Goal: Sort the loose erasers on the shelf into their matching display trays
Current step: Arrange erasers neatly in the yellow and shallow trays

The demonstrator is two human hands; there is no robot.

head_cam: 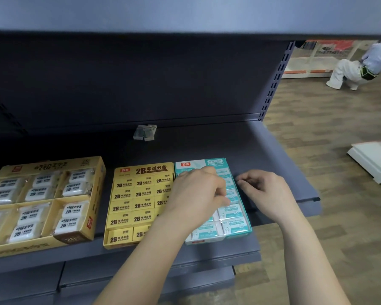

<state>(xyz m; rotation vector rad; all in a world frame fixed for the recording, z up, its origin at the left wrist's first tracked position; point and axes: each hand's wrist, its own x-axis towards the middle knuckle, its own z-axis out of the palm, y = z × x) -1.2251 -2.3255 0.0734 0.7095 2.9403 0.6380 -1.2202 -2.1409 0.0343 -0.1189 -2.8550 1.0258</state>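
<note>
Three display trays stand on the dark shelf [207, 139]. At the left is a brown-yellow tray [97, 183] of wrapped white erasers. In the middle is a yellow tray [139, 170] of yellow 2B erasers. At the right is a teal tray [240, 216] of teal-and-white erasers. My left hand [198, 194] lies over the teal tray, fingers curled down onto its erasers; whether it holds one I cannot tell. My right hand [264, 190] rests at the tray's right edge with fingers bent and nothing visible in them. A few loose teal-and-white erasers [144, 132] lie at the back of the shelf.
The shelf's dark back panel rises behind, with a slotted upright [273, 84] at its right. Right of the shelf is wood-look floor [328, 139], a white object [374, 161] lying on it, and a person in white [361, 67] crouching far off.
</note>
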